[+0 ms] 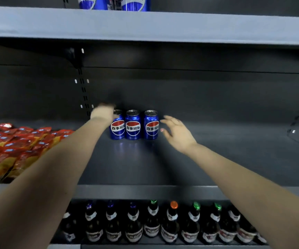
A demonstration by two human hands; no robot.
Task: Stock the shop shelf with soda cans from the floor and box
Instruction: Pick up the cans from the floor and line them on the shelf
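Three blue soda cans stand upright in a row at the back of the dark middle shelf: the left can, the middle can and the right can. My left hand is blurred and sits at the upper left of the left can, covering part of its top. Its fingers cannot be made out. My right hand hovers just right of the right can with fingers spread, holding nothing and not touching the can. More blue cans stand on the shelf above.
Red and yellow snack packets fill the left part of the same shelf. A row of dark glass bottles stands on the shelf below. The grey upper shelf board overhangs the cans.
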